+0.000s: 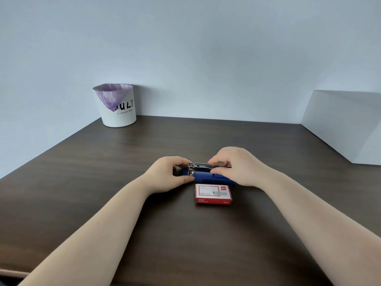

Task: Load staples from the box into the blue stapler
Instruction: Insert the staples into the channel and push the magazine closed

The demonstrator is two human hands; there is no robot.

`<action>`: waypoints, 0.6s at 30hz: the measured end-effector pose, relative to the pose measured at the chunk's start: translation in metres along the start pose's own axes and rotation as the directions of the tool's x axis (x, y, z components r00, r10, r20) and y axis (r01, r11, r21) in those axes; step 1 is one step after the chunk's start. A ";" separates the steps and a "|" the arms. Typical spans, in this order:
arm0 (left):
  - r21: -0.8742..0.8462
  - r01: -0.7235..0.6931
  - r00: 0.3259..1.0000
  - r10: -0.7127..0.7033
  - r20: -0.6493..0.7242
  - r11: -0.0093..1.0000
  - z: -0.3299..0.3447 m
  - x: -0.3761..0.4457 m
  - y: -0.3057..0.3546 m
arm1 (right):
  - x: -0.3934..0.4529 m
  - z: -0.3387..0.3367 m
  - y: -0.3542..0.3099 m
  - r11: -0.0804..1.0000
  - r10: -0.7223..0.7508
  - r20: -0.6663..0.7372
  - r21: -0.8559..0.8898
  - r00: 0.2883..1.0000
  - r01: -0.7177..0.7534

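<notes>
The blue stapler (pixel 203 176) lies on the dark wooden table (pixel 123 162), its metal staple channel (pixel 199 165) exposed along the top. My left hand (pixel 167 174) grips the stapler's left end between thumb and fingers. My right hand (pixel 237 166) covers its right end, with fingertips pinched on the metal channel. Whether a staple strip is under those fingers is hidden. Just in front of the stapler, the red and white staple box (pixel 213 194) lies flat and closed.
A white bin (pixel 119 112) with a purple liner stands at the back left against the wall. A white block (pixel 346 124) fills the table's right rear corner. The table's near edge is at the bottom left.
</notes>
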State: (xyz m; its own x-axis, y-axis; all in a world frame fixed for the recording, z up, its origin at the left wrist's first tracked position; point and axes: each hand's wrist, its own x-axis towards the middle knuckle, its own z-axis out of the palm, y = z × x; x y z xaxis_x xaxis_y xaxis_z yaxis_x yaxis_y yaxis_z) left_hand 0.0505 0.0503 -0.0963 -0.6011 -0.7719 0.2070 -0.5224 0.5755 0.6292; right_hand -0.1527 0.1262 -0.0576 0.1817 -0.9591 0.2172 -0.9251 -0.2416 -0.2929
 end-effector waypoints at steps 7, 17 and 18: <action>-0.007 0.005 1.000 -0.005 0.006 1.000 0.000 0.001 0.000 | -0.010 0.000 0.012 0.997 0.029 -0.071 -0.072 0.997 -0.034; -0.024 -0.009 1.000 0.009 0.007 1.000 -0.001 0.000 -0.001 | 0.008 0.006 -0.005 0.998 -0.019 0.037 -0.056 0.999 0.021; -0.029 -0.010 1.000 0.010 0.004 1.000 -0.001 0.000 -0.001 | 0.009 0.006 -0.006 0.999 -0.015 0.047 -0.044 0.999 0.017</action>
State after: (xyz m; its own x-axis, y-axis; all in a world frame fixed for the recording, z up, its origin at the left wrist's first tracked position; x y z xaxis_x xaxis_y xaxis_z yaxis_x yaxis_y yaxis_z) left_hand 0.0512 0.0493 -0.0961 -0.6087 -0.7649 0.2107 -0.4986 0.5754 0.6484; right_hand -0.1432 0.1178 -0.0592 0.2108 -0.9613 0.1776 -0.9357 -0.2510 -0.2479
